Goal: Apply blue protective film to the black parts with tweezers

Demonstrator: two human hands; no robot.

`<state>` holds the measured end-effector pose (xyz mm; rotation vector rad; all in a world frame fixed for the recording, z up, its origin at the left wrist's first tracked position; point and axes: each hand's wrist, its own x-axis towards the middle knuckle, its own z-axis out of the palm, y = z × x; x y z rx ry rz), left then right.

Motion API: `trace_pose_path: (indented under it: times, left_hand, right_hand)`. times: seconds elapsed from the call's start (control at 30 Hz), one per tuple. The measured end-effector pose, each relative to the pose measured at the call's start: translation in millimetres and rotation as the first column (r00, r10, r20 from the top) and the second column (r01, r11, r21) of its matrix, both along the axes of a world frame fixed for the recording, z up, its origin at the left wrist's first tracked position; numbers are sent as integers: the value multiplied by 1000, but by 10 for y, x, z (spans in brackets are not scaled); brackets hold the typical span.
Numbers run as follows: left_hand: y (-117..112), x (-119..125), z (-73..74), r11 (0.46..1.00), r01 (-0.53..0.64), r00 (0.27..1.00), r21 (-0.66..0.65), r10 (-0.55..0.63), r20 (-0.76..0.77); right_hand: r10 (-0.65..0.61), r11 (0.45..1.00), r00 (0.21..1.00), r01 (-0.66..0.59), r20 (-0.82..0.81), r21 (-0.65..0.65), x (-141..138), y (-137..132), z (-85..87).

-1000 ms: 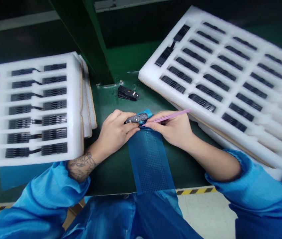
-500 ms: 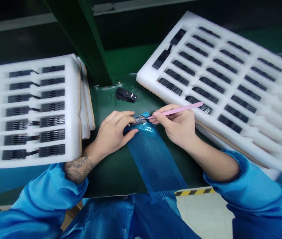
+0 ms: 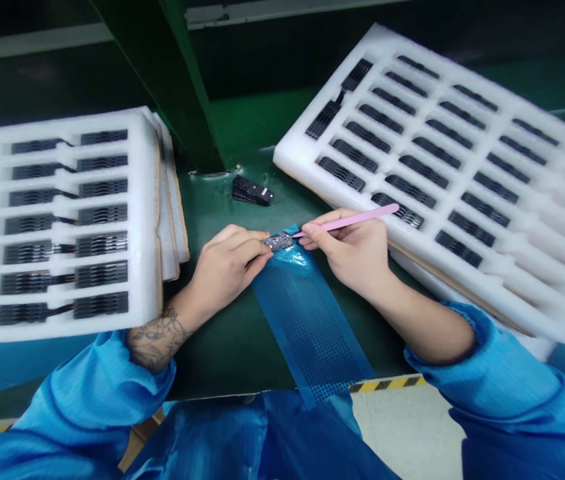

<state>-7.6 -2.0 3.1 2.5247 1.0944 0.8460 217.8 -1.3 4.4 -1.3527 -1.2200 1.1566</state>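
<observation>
My left hand pinches the left end of a small dark circuit board between thumb and fingers. Pink tweezers are gripped in my right hand, their tips at the board's right end. Whether the tips touch it I cannot tell. Board and fingertips are over the top end of a blue plastic film strip with rows of tiny dark dots, which runs down to the bench's front edge. Beyond the hands lies a small fanned stack of similar black boards.
A stack of white foam trays holding black parts in slots stands at left. Another white foam tray with black parts lies tilted at right, some right-hand slots bare. A green post rises behind the green bench.
My left thumb has closed up against the fingers on the board's left end. The tweezers' back end has shifted slightly left, with the tips still at the board.
</observation>
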Motion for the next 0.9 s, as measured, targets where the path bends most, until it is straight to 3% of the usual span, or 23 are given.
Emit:
trace_pose_path:
  times: [0.9]
  left_hand:
    - [-4,-10,3,1000,-2,1000,-7,2,-13]
  right_hand:
    - [-14,999,999,12,37,48,-2,1,-12]
